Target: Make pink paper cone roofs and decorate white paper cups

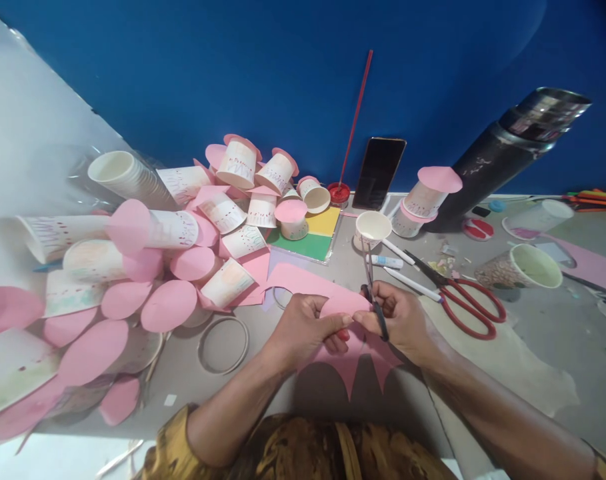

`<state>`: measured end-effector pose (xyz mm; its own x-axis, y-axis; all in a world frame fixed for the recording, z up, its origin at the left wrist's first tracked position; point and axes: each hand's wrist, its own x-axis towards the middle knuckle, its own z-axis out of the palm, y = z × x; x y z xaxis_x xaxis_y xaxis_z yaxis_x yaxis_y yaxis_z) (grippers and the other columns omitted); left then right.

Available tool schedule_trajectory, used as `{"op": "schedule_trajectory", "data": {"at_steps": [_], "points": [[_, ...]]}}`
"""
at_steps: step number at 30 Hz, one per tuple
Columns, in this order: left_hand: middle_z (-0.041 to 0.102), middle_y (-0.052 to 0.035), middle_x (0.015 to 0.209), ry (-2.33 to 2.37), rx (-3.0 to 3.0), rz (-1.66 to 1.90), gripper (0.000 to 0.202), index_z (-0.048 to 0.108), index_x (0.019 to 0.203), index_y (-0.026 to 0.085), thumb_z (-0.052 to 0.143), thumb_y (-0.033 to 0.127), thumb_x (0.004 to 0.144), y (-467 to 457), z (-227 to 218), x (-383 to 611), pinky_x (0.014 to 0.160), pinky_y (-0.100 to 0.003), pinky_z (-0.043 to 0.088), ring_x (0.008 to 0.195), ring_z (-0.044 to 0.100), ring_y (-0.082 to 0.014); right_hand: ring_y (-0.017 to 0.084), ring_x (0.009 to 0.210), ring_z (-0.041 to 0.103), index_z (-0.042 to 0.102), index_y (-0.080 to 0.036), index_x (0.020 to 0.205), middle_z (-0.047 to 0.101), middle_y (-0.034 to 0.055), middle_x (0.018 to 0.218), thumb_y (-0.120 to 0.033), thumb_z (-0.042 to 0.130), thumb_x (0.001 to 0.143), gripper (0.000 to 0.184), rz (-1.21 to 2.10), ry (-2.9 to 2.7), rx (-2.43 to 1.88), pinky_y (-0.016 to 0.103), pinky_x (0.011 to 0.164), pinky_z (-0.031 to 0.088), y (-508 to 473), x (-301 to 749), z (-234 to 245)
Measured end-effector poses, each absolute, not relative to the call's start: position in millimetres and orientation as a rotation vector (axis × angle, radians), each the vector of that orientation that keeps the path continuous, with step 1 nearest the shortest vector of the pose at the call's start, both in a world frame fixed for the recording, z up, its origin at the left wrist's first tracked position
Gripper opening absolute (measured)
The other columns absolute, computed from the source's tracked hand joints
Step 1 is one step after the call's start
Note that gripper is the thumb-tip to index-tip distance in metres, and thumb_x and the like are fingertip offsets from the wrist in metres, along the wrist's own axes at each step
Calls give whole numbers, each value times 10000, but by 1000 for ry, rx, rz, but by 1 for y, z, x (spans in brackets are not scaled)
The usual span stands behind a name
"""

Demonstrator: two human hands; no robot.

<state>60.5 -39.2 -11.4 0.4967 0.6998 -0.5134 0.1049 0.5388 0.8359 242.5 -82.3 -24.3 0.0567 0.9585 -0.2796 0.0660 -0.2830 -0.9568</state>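
Pink paper (345,303), with pointed cut edges hanging below, is pinched between the thumb and fingers of my left hand (310,323). My right hand (395,313) has its fingers through the handles of small black-handled scissors (380,313), whose blades point up and away from me. The thumb and a finger of that hand also meet the paper's edge beside my left thumb. Just beyond the blades stands a white paper cup (373,228). More pink paper (303,280) lies behind my left hand.
Decorated paper cups with pink discs (170,305) crowd the left side, near a cup stack (133,180). Red-handled scissors (470,303) lie right of my hands. A phone (379,173) and a black flask (503,157) lean at the back. A cardboard ring (223,345) lies near my left forearm.
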Motion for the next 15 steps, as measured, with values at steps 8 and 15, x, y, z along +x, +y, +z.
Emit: {"op": "schedule_trajectory", "data": {"at_steps": [8, 15], "points": [[718, 2, 723, 1016, 996, 717, 300, 705, 770, 142, 899, 214, 552, -41, -14, 68, 633, -223, 498, 668, 627, -119, 90, 546, 393, 531, -206, 703, 435, -82, 574, -336, 841, 605, 350, 1289, -1003, -1558, 196, 467, 315, -85, 234, -17], [693, 16, 703, 1062, 1033, 722, 260, 673, 755, 150, 864, 200, 586, -42, -18, 67, 599, -219, 471, 648, 597, -114, 86, 540, 386, 570, -195, 773, 432, -86, 580, -327, 815, 633, 312, 1283, -1051, -1557, 195, 472, 318, -84, 236, -19]]}}
